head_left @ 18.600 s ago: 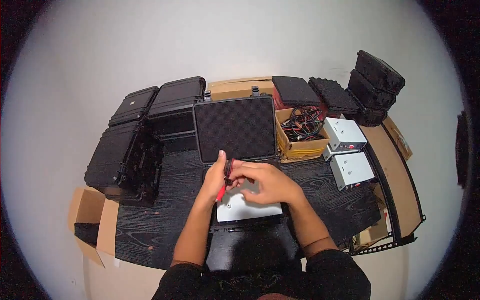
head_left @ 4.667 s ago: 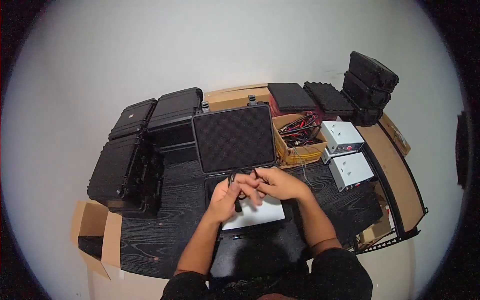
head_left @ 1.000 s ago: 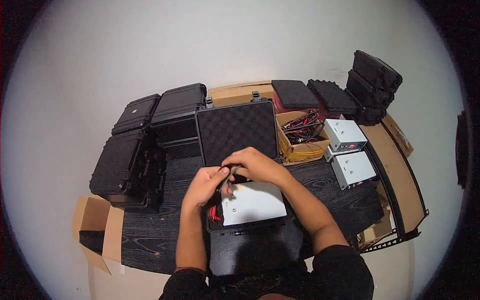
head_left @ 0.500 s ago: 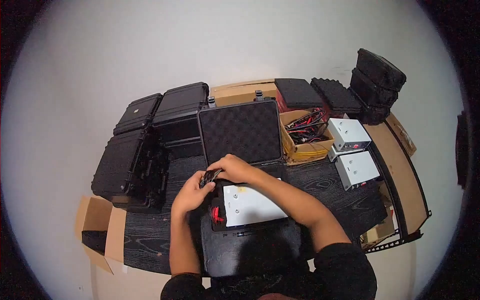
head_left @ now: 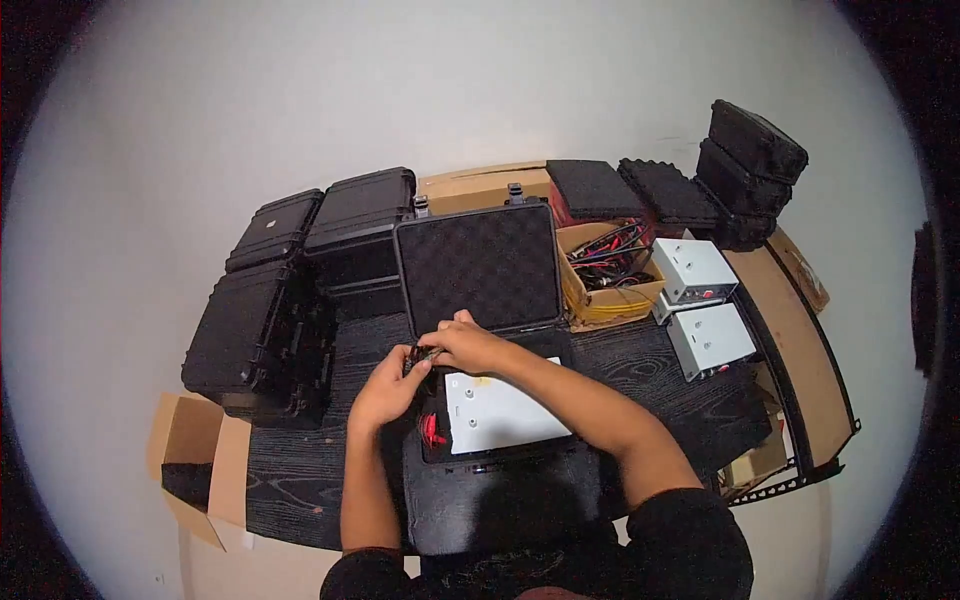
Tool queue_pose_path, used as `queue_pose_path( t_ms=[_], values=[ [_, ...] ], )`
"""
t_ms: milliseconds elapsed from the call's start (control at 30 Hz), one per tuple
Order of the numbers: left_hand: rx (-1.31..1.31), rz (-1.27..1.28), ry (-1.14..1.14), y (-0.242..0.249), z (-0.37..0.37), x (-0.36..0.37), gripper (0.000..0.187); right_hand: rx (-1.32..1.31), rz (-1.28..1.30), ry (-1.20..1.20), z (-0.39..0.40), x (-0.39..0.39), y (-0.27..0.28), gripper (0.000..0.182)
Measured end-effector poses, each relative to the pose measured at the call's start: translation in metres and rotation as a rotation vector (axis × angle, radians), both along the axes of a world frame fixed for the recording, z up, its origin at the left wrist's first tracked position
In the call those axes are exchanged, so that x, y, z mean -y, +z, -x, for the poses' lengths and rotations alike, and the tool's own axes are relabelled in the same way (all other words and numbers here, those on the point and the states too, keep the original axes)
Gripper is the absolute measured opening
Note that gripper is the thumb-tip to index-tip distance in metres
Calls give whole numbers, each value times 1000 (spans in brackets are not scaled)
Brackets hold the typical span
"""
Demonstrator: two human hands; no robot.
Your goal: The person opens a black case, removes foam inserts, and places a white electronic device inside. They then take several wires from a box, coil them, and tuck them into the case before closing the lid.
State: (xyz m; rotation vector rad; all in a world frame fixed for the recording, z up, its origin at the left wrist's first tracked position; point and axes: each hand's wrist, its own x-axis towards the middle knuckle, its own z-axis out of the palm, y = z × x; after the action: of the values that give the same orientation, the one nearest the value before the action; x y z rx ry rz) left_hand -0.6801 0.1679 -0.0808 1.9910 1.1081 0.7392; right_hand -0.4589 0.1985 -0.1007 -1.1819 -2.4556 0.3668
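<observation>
Both hands meet over the back left corner of an open black case [head_left: 480, 265] with a foam-lined lid. My left hand [head_left: 388, 388] is closed on a dark bundle [head_left: 423, 354], which looks like coiled cable. From the right, my right hand [head_left: 462, 345] reaches across and pinches the same bundle. Just beside the hands, a white box [head_left: 505, 415] lies in the case, and red cable [head_left: 432, 430] sits at its left in the foam.
Closed black cases [head_left: 240, 330] stand at the left. A carton of cables [head_left: 610, 290] and white boxes [head_left: 710, 338] are at the right. Stacked black cases [head_left: 750, 170] stand at the back right, and an open carton [head_left: 233, 465] at the front left.
The dark bundle sits slightly lower and more hidden between my fingers. My right hand has shifted a little down and to the right, with its fingers bent differently.
</observation>
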Motion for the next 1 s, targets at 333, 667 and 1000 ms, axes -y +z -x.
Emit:
queue_pose_path(
  t_ms=[333, 667, 1000],
  values=[
    [75, 113, 35, 1, -10, 3, 28, -140, -15, 7, -6, -8, -13, 35],
    [-67, 193, 49, 12, -5, 5, 41, -45, 26, -18, -2, 3, -4, 33],
    [-126, -256, -60, 4, -12, 7, 44, 93, -217, -14, 4, 12, -8, 29]
  ],
)
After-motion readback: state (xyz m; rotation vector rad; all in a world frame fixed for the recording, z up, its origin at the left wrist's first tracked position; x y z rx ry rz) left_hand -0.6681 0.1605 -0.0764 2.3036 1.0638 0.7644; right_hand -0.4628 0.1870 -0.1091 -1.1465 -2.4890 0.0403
